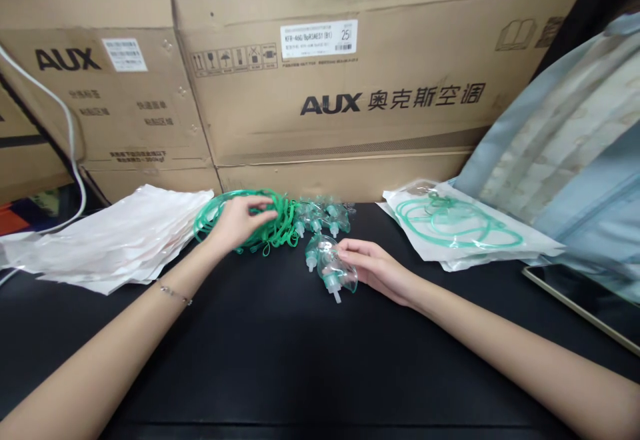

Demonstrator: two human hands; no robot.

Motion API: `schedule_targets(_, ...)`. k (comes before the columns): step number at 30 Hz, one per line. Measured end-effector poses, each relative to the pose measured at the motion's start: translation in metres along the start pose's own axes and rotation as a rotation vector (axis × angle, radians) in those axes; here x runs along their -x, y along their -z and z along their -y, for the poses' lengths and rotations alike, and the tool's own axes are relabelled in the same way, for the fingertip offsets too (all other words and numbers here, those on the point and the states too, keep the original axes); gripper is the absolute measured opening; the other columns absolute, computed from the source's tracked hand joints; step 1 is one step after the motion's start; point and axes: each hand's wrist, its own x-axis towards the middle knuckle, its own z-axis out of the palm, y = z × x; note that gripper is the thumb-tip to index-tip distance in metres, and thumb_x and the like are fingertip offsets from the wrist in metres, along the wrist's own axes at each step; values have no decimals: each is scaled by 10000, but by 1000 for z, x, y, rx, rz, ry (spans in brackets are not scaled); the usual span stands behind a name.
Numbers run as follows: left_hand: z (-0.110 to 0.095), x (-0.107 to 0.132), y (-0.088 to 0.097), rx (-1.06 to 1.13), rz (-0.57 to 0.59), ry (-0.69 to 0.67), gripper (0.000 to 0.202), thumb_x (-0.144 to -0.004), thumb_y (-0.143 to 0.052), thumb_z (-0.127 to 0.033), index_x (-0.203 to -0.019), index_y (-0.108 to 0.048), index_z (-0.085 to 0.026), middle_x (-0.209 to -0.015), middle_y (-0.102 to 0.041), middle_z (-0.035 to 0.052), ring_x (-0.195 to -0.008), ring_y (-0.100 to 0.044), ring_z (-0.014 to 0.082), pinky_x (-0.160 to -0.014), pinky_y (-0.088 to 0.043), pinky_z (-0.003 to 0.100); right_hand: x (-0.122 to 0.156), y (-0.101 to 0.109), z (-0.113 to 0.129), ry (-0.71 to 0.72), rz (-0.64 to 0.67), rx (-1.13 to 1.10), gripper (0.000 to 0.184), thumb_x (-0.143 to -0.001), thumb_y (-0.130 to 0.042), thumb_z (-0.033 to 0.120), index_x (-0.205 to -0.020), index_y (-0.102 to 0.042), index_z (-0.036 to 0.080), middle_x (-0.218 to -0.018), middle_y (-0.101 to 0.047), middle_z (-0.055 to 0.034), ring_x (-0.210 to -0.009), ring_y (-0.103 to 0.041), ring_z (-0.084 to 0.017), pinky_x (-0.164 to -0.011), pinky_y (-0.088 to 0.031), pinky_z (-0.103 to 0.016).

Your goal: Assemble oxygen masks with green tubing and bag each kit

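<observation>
My right hand [377, 268] pinches the edge of a clear oxygen mask [334, 268] with a green tint and a white connector pointing down. Another similar mask [311, 257] sits against its left side. Over a heap of green elastic straps [283, 221] is my left hand [245, 221], its fingers curved and a gap showing between thumb and forefinger. Coiled green tubing [203, 220] lies under and beside that hand. Several more clear masks [320, 217] are bunched just behind the one I hold.
White flat pouches [135, 227] are stacked at the left. A pouch [470, 233] at the right contains a mask with green tubing. A dark-screened tablet or phone [590, 297] lies at the right edge. Large cardboard boxes [350, 133] stand behind the black table [280, 360].
</observation>
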Motion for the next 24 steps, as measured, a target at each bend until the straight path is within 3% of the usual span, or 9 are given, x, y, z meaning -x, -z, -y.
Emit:
schedule_targets(3, 6, 5, -5, -239, 211, -36, 188, -620, -649, -373, -746, -694, -241, -723, -688, 40, -691, -620, 247, -676, -463, 355, 1, 0, 0, 0, -5, 9, 192, -717, -660, 293, -693, -541, 144, -672, -538, 23, -652, -544, -86, -609, -446, -231)
schedule_targets(7, 4, 9, -5, -412, 259, -106, 132, -666, -602, -322, -736, -686, -248, -780, -693, 47, -728, -612, 266, -672, -443, 354, 2, 0, 1, -2, -9, 29, 210, -708, -664, 310, -693, -530, 149, -689, -548, 13, -702, -568, -107, -615, -452, -233)
schedule_targets(10, 4, 9, -4, -421, 247, -85, 134, -689, -566, -309, -672, -682, -244, -692, -681, 43, -657, -603, 242, -632, -432, 335, 2, 0, 1, -4, -30, 92, 241, -694, -665, 353, -709, -530, 154, -724, -557, 1, -698, -558, -109, -632, -466, -256)
schedule_targets(13, 3, 5, -1, -204, 80, 17, 170, -685, -576, -353, -657, -667, -211, -655, -666, 39, -620, -585, 198, -605, -425, 299, 1, 0, 0, 7, -85, 292, 272, -687, -652, 402, -696, -537, 155, -694, -540, 8, -637, -524, -99, -594, -443, -246)
schedule_targets(16, -6, 0, 6, 275, -195, 119, 191, -653, -627, -367, -704, -638, -183, -667, -638, 19, -613, -560, 146, -564, -411, 252, 1, -1, -1, 64, -93, 570, 289, -703, -622, 430, -659, -550, 153, -643, -513, 16, -598, -472, -92, -558, -383, -230)
schedule_targets(18, -17, -2, 12, 581, -326, 109, 167, -655, -644, -334, -740, -623, -192, -698, -620, -6, -628, -546, 112, -560, -405, 227, 1, -2, -2, 103, -93, 709, 300, -730, -587, 444, -651, -553, 156, -629, -500, 16, -593, -450, -95, -552, -357, -230)
schedule_targets(21, -37, -7, 22, 808, -404, 73, 96, -658, -663, -235, -736, -619, -200, -780, -622, -17, -702, -545, 89, -603, -413, 211, 4, -7, -2, 128, -156, 907, 299, -781, -519, 441, -663, -553, 168, -595, -460, 26, -537, -399, -88, -523, -325, -231)
schedule_targets(24, -54, -23, 30, 810, -326, 83, 48, -709, -645, -205, -739, -614, -185, -909, -637, 0, -793, -562, 107, -610, -424, 216, 8, -11, -1, 177, -223, 1052, 259, -796, -503, 412, -687, -544, 181, -603, -456, 23, -533, -385, -92, -521, -321, -234)
